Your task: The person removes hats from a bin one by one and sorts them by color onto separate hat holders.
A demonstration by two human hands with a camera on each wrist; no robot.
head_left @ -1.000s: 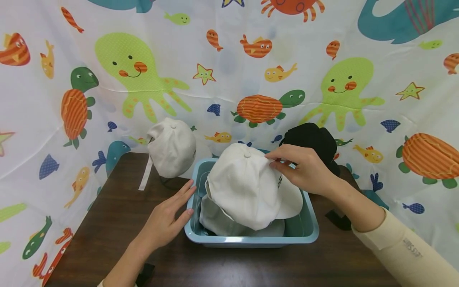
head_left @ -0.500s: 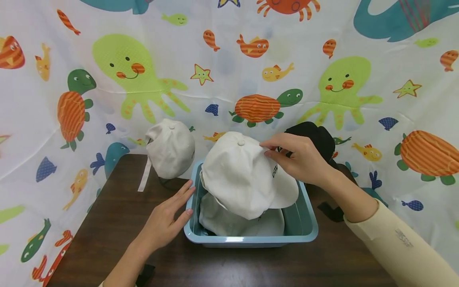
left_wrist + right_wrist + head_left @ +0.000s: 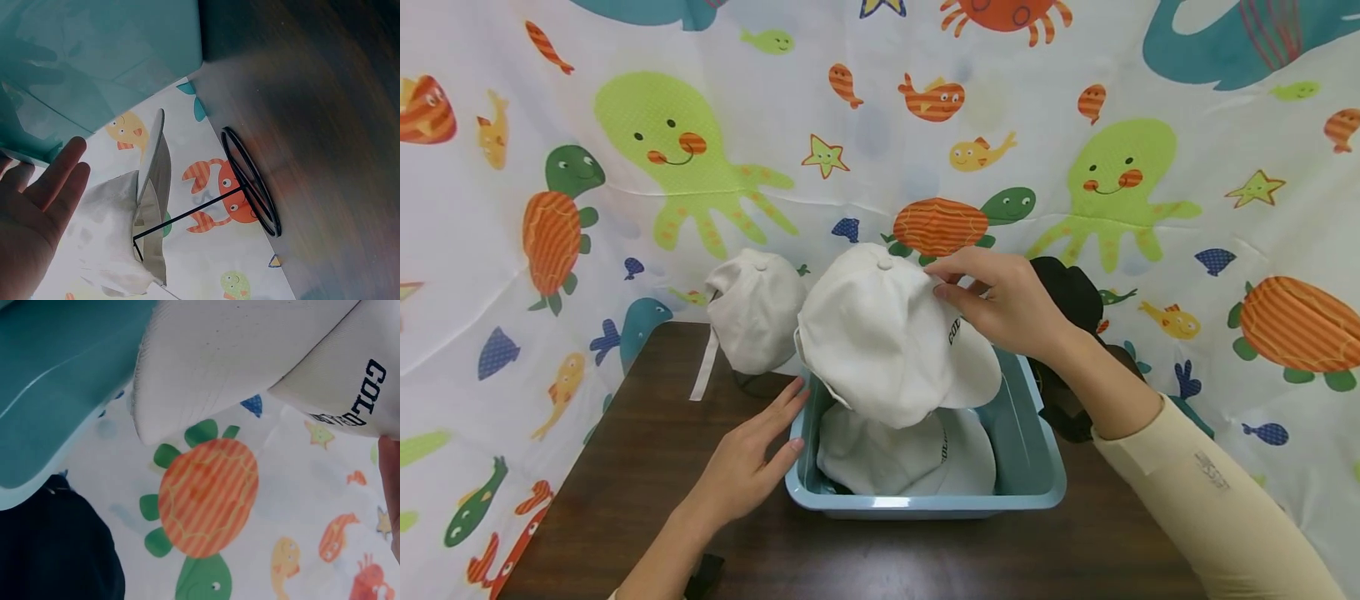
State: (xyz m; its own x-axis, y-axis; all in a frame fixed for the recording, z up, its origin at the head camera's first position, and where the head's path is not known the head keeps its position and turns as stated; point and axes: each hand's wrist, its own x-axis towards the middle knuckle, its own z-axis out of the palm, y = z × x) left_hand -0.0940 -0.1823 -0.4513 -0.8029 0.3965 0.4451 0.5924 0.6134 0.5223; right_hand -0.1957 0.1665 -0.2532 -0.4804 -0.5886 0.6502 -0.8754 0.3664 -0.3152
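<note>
My right hand [image 3: 1003,302] pinches the crown of a white baseball cap [image 3: 876,337] between fingers and thumb. The cap hangs over the light blue plastic basin [image 3: 925,502], its brim to the right. Dark lettering on its front shows close up in the right wrist view, beside the brim [image 3: 206,362]. Below it, a second white cap [image 3: 880,457] with similar lettering lies inside the basin. My left hand [image 3: 748,458] rests its extended fingers on the basin's left rim. In the left wrist view those fingers [image 3: 59,181] lie along the basin wall.
A white cap [image 3: 756,312] sits on a black wire stand [image 3: 250,181] at the back left of the dark wooden table [image 3: 647,433]. Behind my right forearm is a black cap [image 3: 1071,292]. A sea-animal curtain [image 3: 880,125] hangs behind the table.
My right hand has lifted the white cap upward and slightly left, uncovering more of the cap in the basin. The left hand and the basin have stayed in place.
</note>
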